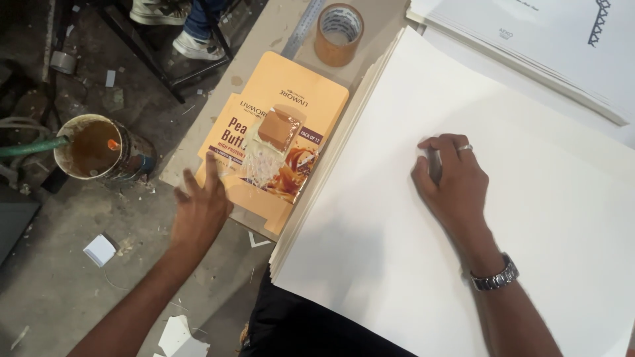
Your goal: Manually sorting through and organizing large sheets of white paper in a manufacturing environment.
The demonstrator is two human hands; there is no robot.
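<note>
My left hand (pixel 198 211) reaches out with fingers spread and rests on the near edge of a stack of flat orange printed carton blanks (pixel 278 132) at the table's left side. The hand is motion-blurred. My right hand (pixel 453 182), with a ring and a metal wristwatch, lies knuckles-up on a thick stack of large white sheets (pixel 529 231), its fingers curled over a small dark object that is mostly hidden. The white stack fills the middle and right of the view.
A roll of brown tape (pixel 338 33) and a metal ruler (pixel 304 26) lie beyond the cartons. More white printed sheets (pixel 529 39) sit at the top right. On the floor at left stands a glue pot (pixel 99 149); another person's shoes (pixel 192 46) show at the top.
</note>
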